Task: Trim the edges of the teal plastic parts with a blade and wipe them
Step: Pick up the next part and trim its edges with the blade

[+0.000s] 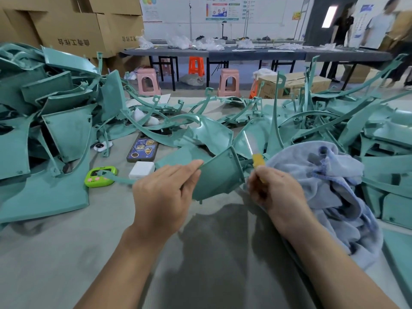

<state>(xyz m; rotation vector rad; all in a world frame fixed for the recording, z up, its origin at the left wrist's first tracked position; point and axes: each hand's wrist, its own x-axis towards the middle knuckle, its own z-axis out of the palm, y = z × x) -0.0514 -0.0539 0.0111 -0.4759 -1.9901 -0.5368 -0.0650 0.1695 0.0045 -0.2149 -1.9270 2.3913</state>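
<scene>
My left hand [165, 192] grips a fan-shaped teal plastic part [217, 175] by its left edge, lifted above the table. My right hand [272, 188] grips a yellow-handled blade [256, 152] whose pale blade points up and away beside the part's right rim. A light blue cloth [330, 186] lies crumpled on the table, partly under my right hand and wrist. Piles of teal plastic parts sit left [55, 130] and right [367, 130].
On the grey table [66, 253] lie a phone in a dark patterned case [142, 150], a white charger block [141, 170] and a green timer [100, 177]. Cardboard boxes [73, 30] stand behind the left pile. Stools, a long table and people are in the background.
</scene>
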